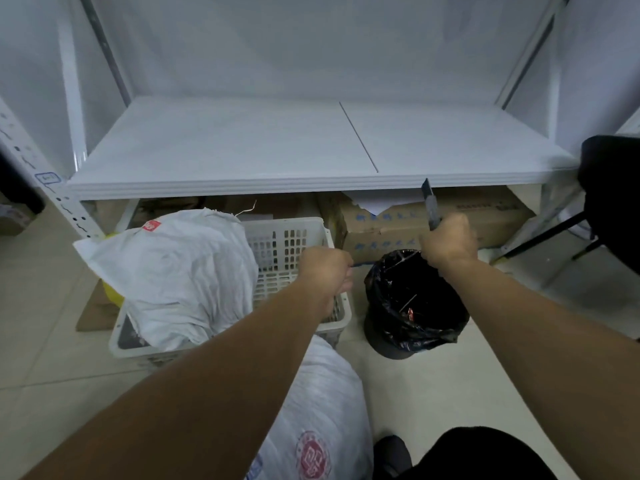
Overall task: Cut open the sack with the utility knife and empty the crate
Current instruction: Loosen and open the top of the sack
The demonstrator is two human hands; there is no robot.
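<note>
The right hand (450, 242) gripped the utility knife (431, 206), blade up, and the left hand (325, 271) curled at the rim of the crate (287, 244) — whether it held anything I could not tell — so the cutting seemed in hand, and the blade needed next to come down to the sack (180, 271) lying in the crate.

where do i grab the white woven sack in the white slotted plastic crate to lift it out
Probably take the white woven sack by its flat loose corner jutting out left of the white slotted plastic crate, coming from the left: that fabric hangs free, while the bulk sags inside.
</note>
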